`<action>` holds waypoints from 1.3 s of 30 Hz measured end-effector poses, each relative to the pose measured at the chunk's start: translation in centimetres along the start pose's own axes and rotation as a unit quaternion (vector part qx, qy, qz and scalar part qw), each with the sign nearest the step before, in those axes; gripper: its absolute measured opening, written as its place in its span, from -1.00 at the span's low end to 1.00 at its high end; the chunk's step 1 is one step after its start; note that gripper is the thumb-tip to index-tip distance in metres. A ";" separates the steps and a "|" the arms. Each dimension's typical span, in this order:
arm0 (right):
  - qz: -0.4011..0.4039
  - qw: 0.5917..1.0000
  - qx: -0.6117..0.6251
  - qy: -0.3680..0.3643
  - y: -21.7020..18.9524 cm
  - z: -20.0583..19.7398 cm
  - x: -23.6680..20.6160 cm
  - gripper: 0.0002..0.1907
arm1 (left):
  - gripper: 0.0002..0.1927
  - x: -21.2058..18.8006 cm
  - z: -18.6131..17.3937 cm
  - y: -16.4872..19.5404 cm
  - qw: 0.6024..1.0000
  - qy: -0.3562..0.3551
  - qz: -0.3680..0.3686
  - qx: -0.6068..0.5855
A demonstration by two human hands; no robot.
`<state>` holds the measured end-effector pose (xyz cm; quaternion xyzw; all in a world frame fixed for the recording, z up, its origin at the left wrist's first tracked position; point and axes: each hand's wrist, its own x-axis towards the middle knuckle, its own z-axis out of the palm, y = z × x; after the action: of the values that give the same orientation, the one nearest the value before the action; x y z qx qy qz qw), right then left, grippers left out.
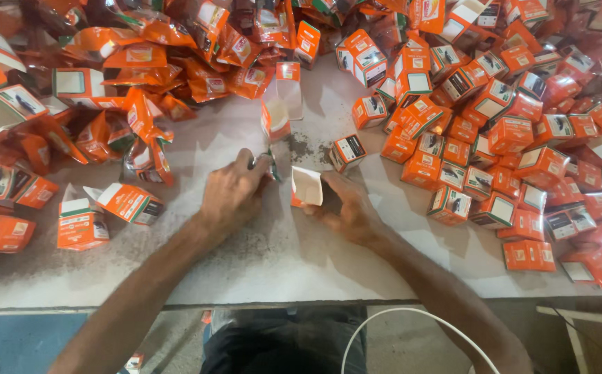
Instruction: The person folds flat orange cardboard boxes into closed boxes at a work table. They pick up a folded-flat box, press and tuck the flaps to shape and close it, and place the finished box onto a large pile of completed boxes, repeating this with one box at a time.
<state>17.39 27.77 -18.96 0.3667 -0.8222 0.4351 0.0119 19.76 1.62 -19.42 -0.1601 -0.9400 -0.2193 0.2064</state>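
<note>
My left hand (231,190) rests on the white table (259,256) with its fingers closed around a small dark and silvery item (265,162); what it is I cannot tell. My right hand (348,208) holds a small orange carton (306,187) with its white open end turned toward me. An open-topped orange carton (275,119) stands just beyond my left hand. A closed orange carton with a black panel (347,152) lies just past my right hand.
A heap of closed small orange cartons (508,131) fills the right side of the table. Crumpled orange foil packets and open cartons (128,76) are piled at the left and back. A white cable (411,325) loops below the table's front edge.
</note>
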 end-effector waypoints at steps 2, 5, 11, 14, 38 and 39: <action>0.016 1.000 0.010 0.019 0.5 0.3 0.1 -0.55 | -0.55 -0.7 -0.2 1.1 0.994 0.062 0.046 -0.078; 0.026 0.995 0.091 0.033 1.3 1.1 0.0 -0.49 | -0.48 -1.1 0.0 2.1 0.951 0.184 0.189 -0.163; 0.021 0.997 0.067 0.037 1.7 1.3 -0.1 -0.51 | -0.49 -0.7 1.6 3.2 0.954 0.123 0.264 -0.068; -0.001 0.999 0.031 0.039 1.1 1.2 0.0 -0.48 | -0.49 -0.9 1.6 3.3 0.974 0.095 0.207 0.003; -0.064 0.992 -0.090 0.061 0.1 2.3 -1.2 -0.41 | -0.71 1.2 4.3 1.5 0.775 -0.126 -0.186 -0.591; -0.066 0.992 -0.090 0.057 0.0 2.2 -1.1 -0.43 | -0.67 1.3 3.8 0.8 0.743 -0.152 -0.190 -0.624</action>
<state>18.86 26.87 -20.74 0.3921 -0.8300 0.3781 0.1201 17.77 4.33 -21.68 -0.1022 -0.6231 -0.7643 -0.1309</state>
